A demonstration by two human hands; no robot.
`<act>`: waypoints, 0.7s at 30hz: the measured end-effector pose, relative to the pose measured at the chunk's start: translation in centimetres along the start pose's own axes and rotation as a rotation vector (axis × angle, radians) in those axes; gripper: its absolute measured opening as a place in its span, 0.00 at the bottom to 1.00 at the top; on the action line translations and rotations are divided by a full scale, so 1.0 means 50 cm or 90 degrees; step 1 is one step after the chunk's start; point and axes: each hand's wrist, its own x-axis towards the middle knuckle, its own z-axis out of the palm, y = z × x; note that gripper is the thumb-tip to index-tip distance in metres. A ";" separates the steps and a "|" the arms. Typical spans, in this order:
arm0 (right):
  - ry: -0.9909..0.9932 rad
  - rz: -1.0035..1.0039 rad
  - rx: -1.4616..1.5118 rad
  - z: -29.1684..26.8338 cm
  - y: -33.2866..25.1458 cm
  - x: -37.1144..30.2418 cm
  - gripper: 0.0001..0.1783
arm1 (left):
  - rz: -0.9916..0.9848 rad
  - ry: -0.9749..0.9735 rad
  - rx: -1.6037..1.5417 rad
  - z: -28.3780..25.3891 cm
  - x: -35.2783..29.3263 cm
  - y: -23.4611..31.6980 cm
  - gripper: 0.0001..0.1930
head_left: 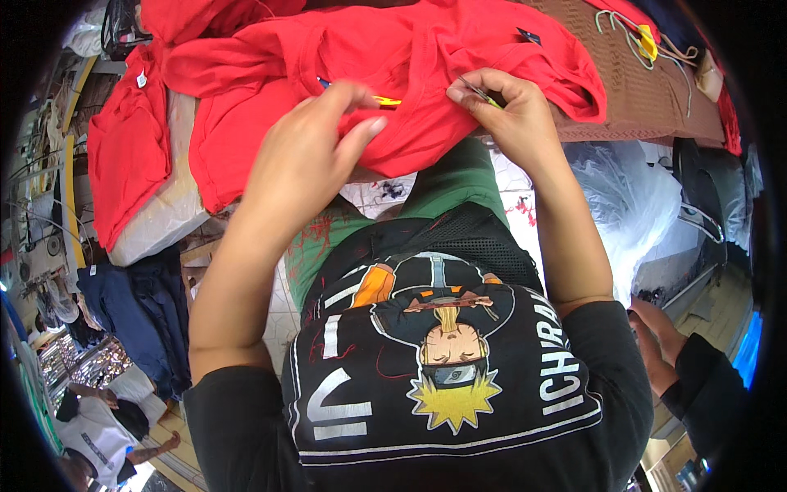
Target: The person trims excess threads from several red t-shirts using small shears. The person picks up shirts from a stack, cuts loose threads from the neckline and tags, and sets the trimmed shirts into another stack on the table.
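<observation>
A red garment (246,90) lies spread in front of me, with a small dark label (529,36) near its far right side. My left hand (316,139) hovers above its near part, thumb and fingers apart and holding nothing. By those fingertips a small bright yellow piece (387,102) shows among the red folds; I cannot make out what it is. My right hand (512,111) is closed on small thread snips (482,92), whose thin dark blades point up and left. The rest of the snips is hidden in the fingers.
More red garments (127,139) hang over the left edge. Brown cloth (648,107) covers the right side, with a tangle of cords (648,41) on it. Clear plastic bags (627,201) and dark blue clothing (143,320) flank me. Other people (102,435) are at lower left and right.
</observation>
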 end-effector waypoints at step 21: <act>0.069 -0.002 0.171 -0.015 -0.043 -0.004 0.07 | -0.144 -0.063 -0.524 0.086 0.083 0.015 0.18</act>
